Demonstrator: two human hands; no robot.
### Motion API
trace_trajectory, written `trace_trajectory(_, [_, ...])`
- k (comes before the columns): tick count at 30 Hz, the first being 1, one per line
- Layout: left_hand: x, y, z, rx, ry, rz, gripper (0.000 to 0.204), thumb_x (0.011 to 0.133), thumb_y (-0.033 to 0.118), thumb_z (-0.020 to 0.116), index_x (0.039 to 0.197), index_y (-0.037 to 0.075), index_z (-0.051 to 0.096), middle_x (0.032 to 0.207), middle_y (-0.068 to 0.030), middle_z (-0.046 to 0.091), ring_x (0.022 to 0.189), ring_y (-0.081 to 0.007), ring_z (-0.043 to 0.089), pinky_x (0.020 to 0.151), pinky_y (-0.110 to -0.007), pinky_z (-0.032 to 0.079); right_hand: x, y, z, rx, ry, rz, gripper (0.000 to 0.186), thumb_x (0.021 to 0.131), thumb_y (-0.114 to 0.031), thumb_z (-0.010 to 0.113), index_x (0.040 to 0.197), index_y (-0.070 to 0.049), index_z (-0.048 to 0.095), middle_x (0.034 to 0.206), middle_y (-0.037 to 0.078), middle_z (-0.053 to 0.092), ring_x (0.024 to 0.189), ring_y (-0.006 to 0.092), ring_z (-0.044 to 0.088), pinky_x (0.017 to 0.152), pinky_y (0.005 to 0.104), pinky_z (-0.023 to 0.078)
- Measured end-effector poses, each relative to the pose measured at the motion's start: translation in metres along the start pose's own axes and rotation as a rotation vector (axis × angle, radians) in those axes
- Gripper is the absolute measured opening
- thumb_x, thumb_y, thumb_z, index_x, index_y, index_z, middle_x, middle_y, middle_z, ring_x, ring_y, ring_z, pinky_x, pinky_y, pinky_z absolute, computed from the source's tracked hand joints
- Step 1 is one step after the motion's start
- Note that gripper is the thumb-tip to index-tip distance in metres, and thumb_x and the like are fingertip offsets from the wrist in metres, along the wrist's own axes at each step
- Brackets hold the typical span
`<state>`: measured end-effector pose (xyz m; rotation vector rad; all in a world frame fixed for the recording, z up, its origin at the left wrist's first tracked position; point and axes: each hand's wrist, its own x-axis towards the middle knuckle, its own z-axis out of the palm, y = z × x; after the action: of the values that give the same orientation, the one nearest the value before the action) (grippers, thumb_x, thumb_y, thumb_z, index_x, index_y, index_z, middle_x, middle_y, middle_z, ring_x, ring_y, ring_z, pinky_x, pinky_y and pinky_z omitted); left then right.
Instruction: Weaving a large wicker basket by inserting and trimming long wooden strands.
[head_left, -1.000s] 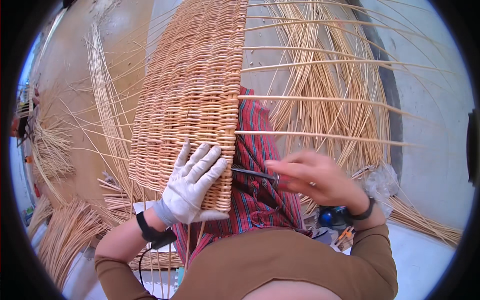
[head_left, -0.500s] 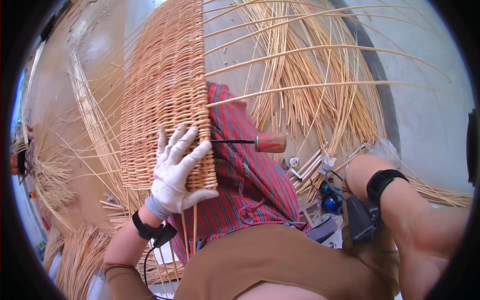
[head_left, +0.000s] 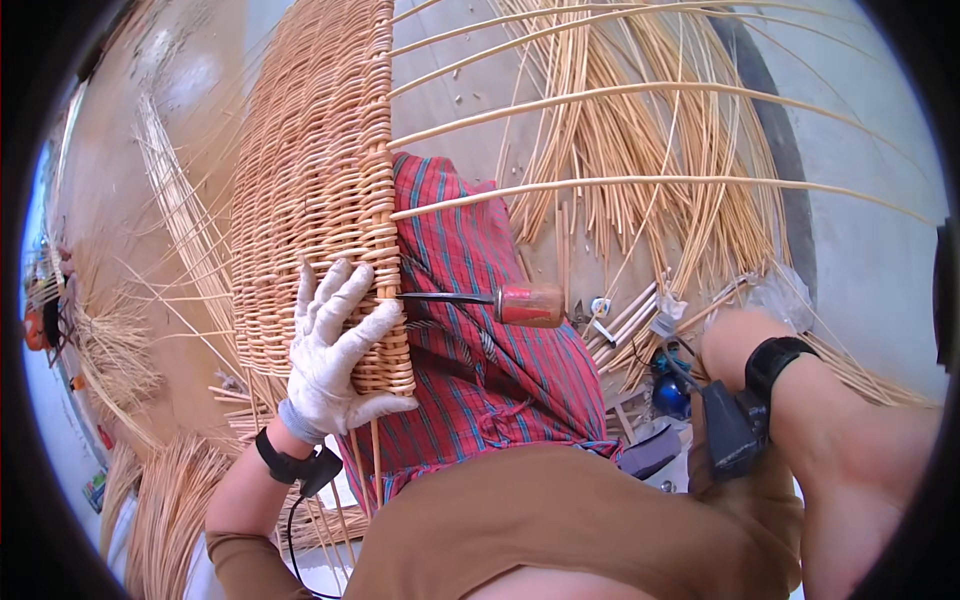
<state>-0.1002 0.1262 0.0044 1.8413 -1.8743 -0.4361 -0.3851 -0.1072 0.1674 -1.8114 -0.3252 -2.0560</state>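
Note:
A woven wicker panel (head_left: 315, 180) stretches from the upper left down to my lap, with long rods (head_left: 620, 183) sticking out of its right edge. My left hand (head_left: 335, 350), in a white glove, grips the panel's lower right corner, its fingers spread over the weave and the thumb at the bottom edge. Just above the index fingertip, an awl (head_left: 530, 305) with a red wooden handle has its dark shaft stuck into the panel's right edge. Nobody's hand is on that handle. My right hand (head_left: 738, 335), bare, is low at the right beside the rod bundles; its fingers are hidden.
Large bundles of peeled rods (head_left: 620, 150) lie on the floor at the upper right. More bundles (head_left: 175, 515) are at the lower left. A striped red cloth (head_left: 490, 350) covers my lap. By my right hand are a shiny blue ball-like object (head_left: 670, 395) and clear plastic (head_left: 782, 298).
The panel, with my left hand and the awl in its edge, has shifted slightly left and down in view. My right hand stays low by the rods, slightly further right.

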Motion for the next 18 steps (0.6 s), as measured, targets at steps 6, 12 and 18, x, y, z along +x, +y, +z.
trace_trajectory(6, [-0.01,-0.003,0.001,0.043,-0.058,-0.06,0.097,0.061,0.069,0.088,0.142,0.021,0.063,0.159,-0.0178,0.042,0.15,-0.0462,0.035,0.125,-0.07,0.013,-0.112,0.025,-0.03,-0.105,-1.013,0.698,0.019,0.097,-0.017,0.065,0.078,-0.015,0.067,0.077,0.005,0.063,0.071,0.0184,0.058,0.064,0.0384,0.045])
trace_trajectory(12, [-0.004,-0.001,0.004,0.039,-0.064,-0.036,0.094,0.058,0.066,0.091,0.136,0.02,0.065,0.158,-0.0191,0.041,0.146,-0.0471,0.04,0.122,-0.07,0.021,-0.507,0.062,-0.108,-0.275,-0.861,1.672,0.031,0.093,-0.022,0.072,0.118,-0.003,0.07,0.102,0.016,0.075,0.095,0.0333,0.074,0.088,0.0409,0.058])
trace_trajectory(18, [-0.004,-0.003,0.005,0.065,-0.098,-0.051,0.095,0.06,0.068,0.089,0.137,0.019,0.064,0.158,-0.0214,0.042,0.146,-0.0471,0.04,0.122,-0.068,0.024,-0.59,0.112,-0.064,-0.506,-0.896,2.022,0.056,0.081,-0.027,0.082,0.133,-0.008,0.07,0.105,0.017,0.076,0.098,0.0286,0.074,0.087,0.0387,0.06])
